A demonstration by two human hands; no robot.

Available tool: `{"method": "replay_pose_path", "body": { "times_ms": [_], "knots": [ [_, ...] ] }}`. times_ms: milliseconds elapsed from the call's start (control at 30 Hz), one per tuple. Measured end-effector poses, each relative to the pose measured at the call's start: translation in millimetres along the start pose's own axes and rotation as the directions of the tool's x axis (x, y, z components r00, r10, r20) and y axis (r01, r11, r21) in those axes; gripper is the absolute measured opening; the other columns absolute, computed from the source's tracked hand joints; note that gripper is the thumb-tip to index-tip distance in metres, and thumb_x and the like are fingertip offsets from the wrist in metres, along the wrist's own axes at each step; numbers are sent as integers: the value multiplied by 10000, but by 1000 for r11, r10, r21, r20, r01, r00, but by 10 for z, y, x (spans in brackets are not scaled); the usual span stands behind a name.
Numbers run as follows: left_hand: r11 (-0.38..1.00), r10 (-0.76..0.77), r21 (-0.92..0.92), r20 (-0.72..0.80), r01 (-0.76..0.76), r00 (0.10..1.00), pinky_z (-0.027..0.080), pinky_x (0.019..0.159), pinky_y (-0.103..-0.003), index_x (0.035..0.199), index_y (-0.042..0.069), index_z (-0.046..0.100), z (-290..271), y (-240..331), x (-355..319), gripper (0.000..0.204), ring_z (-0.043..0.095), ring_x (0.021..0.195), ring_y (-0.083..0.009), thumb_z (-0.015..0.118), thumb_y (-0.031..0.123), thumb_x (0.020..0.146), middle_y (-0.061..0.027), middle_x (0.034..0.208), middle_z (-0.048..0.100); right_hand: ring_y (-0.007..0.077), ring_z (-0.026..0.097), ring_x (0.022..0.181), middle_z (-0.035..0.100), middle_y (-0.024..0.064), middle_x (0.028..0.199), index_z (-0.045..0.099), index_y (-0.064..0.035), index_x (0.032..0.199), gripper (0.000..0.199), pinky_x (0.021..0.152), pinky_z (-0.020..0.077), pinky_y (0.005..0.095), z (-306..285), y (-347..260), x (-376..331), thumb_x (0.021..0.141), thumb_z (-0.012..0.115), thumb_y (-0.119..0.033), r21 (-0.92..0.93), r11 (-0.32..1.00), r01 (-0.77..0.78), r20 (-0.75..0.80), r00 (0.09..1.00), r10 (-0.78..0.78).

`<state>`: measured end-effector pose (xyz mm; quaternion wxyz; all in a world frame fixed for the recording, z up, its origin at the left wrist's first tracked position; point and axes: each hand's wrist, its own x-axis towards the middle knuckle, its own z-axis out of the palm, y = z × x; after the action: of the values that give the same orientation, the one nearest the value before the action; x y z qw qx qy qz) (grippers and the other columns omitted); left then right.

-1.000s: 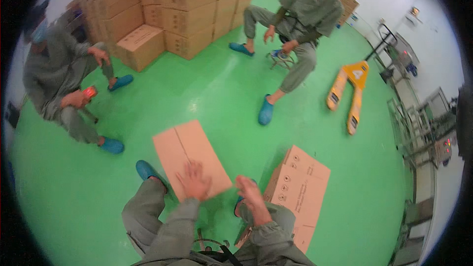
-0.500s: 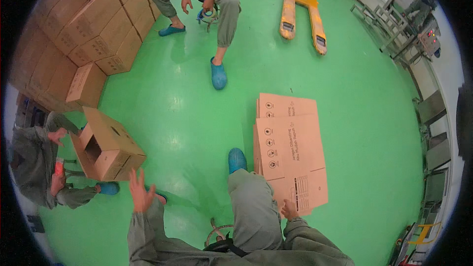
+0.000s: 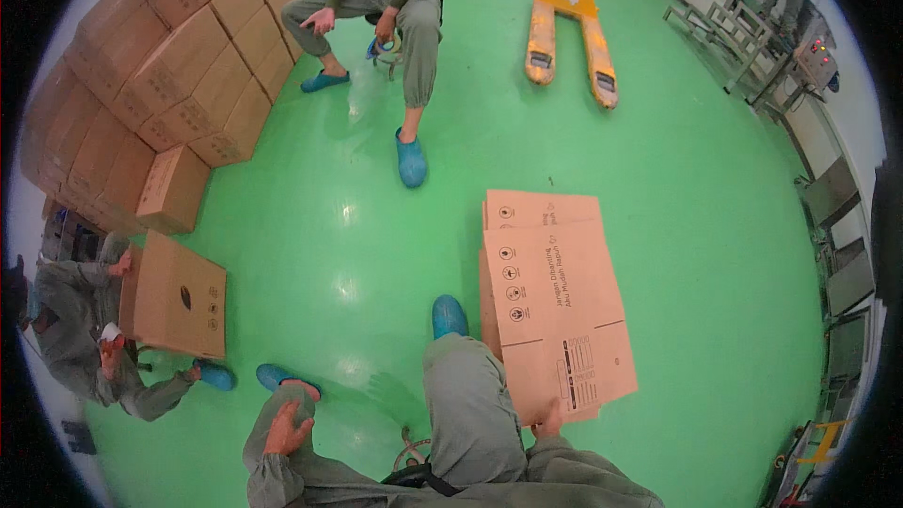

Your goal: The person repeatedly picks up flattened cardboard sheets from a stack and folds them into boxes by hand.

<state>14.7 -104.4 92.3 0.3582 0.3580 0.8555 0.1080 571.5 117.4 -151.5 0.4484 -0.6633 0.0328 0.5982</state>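
A seated worker's right hand [image 3: 548, 421] grips the near edge of a flat cardboard box [image 3: 555, 320] atop a stack on the green floor [image 3: 696, 226]; the left hand [image 3: 287, 430] rests open on a knee.

Bare green floor [image 3: 696, 254] lies open right of the flat cartons [image 3: 555, 310].

My right hand [image 3: 548, 421] grips the near edge of the top flattened brown cardboard box [image 3: 555, 320] on a stack lying on the glossy green floor [image 3: 696, 226]. My left hand [image 3: 287, 430] rests open on my left knee. A seated person at left holds an assembled brown carton [image 3: 179, 296]. Beyond, an orange pallet jack [image 3: 572, 33] lies near another seated person.
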Motion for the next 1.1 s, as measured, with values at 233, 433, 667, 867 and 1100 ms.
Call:
{"method": "replay_pose_path", "body": {
  "times_ms": [233,433,667,867,1100],
  "knots": [
    [959,233,-135,-121,-248,965,436,1031,-417,1409,-6,483,-6,192,50,621,579,1218,-348,681,291,901,-193,1354,581,263,614,1114,581,121,1320,467,-20,1397,527,897,528,438,1084,-1023,-764,956,612,-271,40,937,346,542,780,-311],
    [582,272,-771,-113,-257,956,484,980,-387,1428,-12,457,-176,965,90,508,599,1202,-274,586,211,991,-167,1372,572,222,648,1009,671,103,1132,607,31,1234,394,832,542,381,2325,-1567,-1937,911,670,-186,61,844,533,519,705,-483],
    [464,405,-811,-165,-358,899,428,1056,-477,1514,18,325,-696,1472,586,672,462,1351,-326,497,448,1026,-203,1475,454,282,688,892,701,213,1031,655,34,1119,378,790,534,402,2596,-198,-2843,929,651,-292,-227,259,939,855,319,-410],
    [184,90,-974,-117,-132,989,367,1105,-513,1565,41,179,-550,1367,1257,855,388,1400,-328,366,650,994,-193,1541,357,397,635,1042,651,213,1173,560,-74,1344,526,812,513,513,1923,994,-2380,961,535,-434,-401,-263,878,779,478,407],
    [179,-94,-959,-241,-221,966,420,1051,-420,1507,44,330,206,523,1831,778,519,1244,-288,373,636,1004,-122,1449,461,353,541,1250,560,183,1370,501,-82,1417,632,1076,399,425,2582,1333,-2337,998,436,-552,-391,251,885,882,283,378]
  ]
}}
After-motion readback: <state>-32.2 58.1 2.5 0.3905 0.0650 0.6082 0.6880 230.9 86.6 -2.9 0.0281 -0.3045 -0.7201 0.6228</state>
